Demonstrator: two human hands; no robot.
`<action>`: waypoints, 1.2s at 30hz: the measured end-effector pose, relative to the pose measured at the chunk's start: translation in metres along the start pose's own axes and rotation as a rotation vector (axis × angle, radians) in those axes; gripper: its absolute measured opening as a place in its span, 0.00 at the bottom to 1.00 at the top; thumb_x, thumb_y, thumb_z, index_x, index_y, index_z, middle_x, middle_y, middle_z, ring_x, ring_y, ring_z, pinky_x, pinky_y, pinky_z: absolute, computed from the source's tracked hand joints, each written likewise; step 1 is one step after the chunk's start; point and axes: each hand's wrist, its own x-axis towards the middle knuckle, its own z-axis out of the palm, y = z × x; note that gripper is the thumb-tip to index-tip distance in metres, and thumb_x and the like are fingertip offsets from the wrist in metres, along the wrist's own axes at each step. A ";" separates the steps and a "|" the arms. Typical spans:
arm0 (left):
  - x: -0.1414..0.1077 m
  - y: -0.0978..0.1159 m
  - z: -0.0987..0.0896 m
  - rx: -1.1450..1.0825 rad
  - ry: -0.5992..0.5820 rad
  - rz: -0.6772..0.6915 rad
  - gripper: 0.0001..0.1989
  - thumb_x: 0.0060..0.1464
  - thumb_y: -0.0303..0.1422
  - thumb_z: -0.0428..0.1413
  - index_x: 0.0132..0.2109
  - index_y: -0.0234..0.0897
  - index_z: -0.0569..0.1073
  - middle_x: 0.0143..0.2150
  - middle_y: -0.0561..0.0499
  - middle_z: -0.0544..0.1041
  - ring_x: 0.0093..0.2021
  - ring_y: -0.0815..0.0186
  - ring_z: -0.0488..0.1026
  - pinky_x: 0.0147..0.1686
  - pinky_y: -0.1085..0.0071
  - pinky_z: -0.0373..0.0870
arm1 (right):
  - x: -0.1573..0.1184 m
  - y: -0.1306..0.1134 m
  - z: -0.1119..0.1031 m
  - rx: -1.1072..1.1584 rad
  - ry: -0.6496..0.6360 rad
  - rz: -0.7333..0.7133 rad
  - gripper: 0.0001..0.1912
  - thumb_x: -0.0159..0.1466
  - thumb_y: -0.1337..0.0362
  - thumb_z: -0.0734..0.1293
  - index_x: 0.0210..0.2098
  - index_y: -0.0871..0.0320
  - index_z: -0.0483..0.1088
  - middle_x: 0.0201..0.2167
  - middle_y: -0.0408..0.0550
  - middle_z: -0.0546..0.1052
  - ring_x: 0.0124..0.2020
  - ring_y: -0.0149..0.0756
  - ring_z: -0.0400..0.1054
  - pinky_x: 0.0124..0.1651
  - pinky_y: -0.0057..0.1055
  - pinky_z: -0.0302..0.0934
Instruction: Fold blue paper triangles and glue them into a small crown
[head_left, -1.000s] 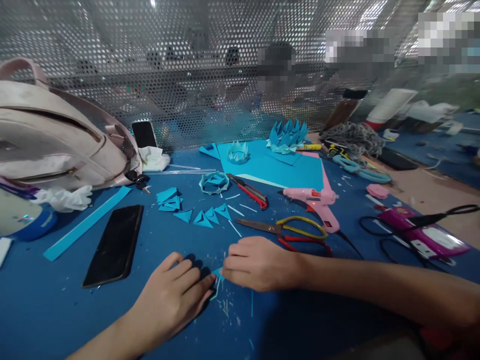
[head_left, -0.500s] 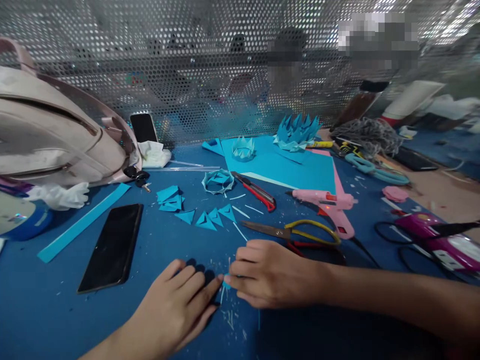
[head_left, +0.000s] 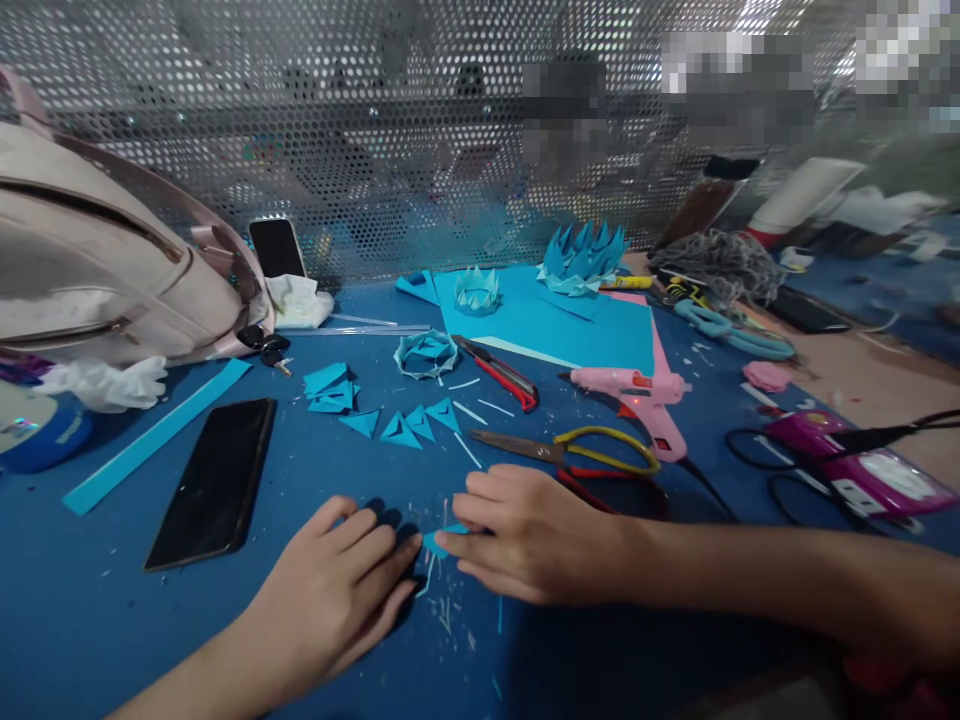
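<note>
A small piece of folded blue paper [head_left: 436, 543] lies on the blue table between my hands. My right hand [head_left: 529, 535] is closed on its right part, with the index finger laid across it. At the paper's left corner, my left hand [head_left: 341, 570] holds the edge with its fingertips, the other fingers curled. Just beyond my hands is a row of folded blue paper triangles [head_left: 401, 430], with a small stack of blue paper pieces [head_left: 330, 388] to its left. Scissors [head_left: 525, 447] with yellow and red handles rest beyond my right hand.
A pink glue gun [head_left: 637, 385] and a red utility knife [head_left: 499, 375] lie further back. Folded paper rings [head_left: 426, 355] and a spiky blue paper piece [head_left: 583, 258] stand behind. A phone [head_left: 214, 480], a blue strip [head_left: 157, 435] and a backpack [head_left: 112, 250] are at left.
My hands have moved slightly apart, and more of the folded blue paper shows between them. The whole view has shifted a little, so the table items appear further left and higher.
</note>
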 end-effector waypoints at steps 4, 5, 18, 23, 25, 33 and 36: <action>-0.001 0.000 0.000 0.001 -0.004 0.000 0.13 0.66 0.27 0.48 0.51 0.30 0.74 0.31 0.51 0.72 0.33 0.62 0.65 0.40 0.62 0.58 | -0.002 -0.011 -0.002 -0.081 0.000 0.121 0.07 0.68 0.63 0.65 0.41 0.60 0.73 0.32 0.46 0.72 0.34 0.39 0.58 0.31 0.37 0.44; -0.001 0.001 0.000 0.000 -0.006 -0.006 0.13 0.66 0.27 0.48 0.52 0.31 0.74 0.31 0.51 0.72 0.33 0.62 0.65 0.40 0.62 0.59 | -0.003 -0.013 -0.002 -0.094 -0.006 0.133 0.06 0.67 0.64 0.66 0.40 0.61 0.73 0.32 0.47 0.72 0.34 0.39 0.58 0.31 0.37 0.44; -0.010 -0.002 0.006 -0.052 -0.027 -0.029 0.14 0.67 0.25 0.47 0.55 0.32 0.72 0.31 0.50 0.71 0.32 0.63 0.65 0.42 0.62 0.58 | -0.020 -0.010 -0.002 -0.151 -0.049 0.133 0.09 0.62 0.70 0.66 0.25 0.58 0.72 0.27 0.48 0.70 0.31 0.39 0.57 0.28 0.36 0.43; -0.012 -0.002 0.004 -0.053 -0.051 0.021 0.14 0.68 0.26 0.46 0.56 0.30 0.71 0.33 0.50 0.70 0.33 0.63 0.66 0.42 0.63 0.58 | -0.005 0.004 -0.011 -0.115 -0.083 0.153 0.17 0.67 0.51 0.66 0.31 0.59 0.72 0.32 0.48 0.73 0.35 0.40 0.63 0.33 0.34 0.50; -0.011 -0.002 0.002 -0.036 -0.053 0.032 0.14 0.68 0.27 0.46 0.56 0.29 0.71 0.33 0.50 0.70 0.33 0.63 0.66 0.41 0.64 0.59 | 0.003 0.011 -0.010 -0.002 -0.142 0.177 0.18 0.64 0.48 0.69 0.35 0.58 0.73 0.33 0.46 0.74 0.36 0.38 0.64 0.33 0.32 0.50; -0.012 0.000 0.003 0.002 -0.016 0.021 0.15 0.68 0.26 0.46 0.57 0.28 0.70 0.32 0.50 0.70 0.32 0.64 0.64 0.39 0.65 0.58 | 0.014 0.023 -0.005 0.388 -0.136 0.338 0.09 0.64 0.58 0.72 0.32 0.57 0.74 0.31 0.39 0.76 0.35 0.30 0.68 0.32 0.25 0.50; -0.010 0.003 0.005 0.045 0.029 0.035 0.16 0.67 0.25 0.47 0.59 0.27 0.68 0.32 0.50 0.70 0.32 0.63 0.63 0.38 0.64 0.58 | 0.014 0.023 -0.004 0.395 -0.131 0.341 0.07 0.63 0.60 0.72 0.32 0.56 0.74 0.31 0.39 0.76 0.35 0.30 0.68 0.32 0.25 0.51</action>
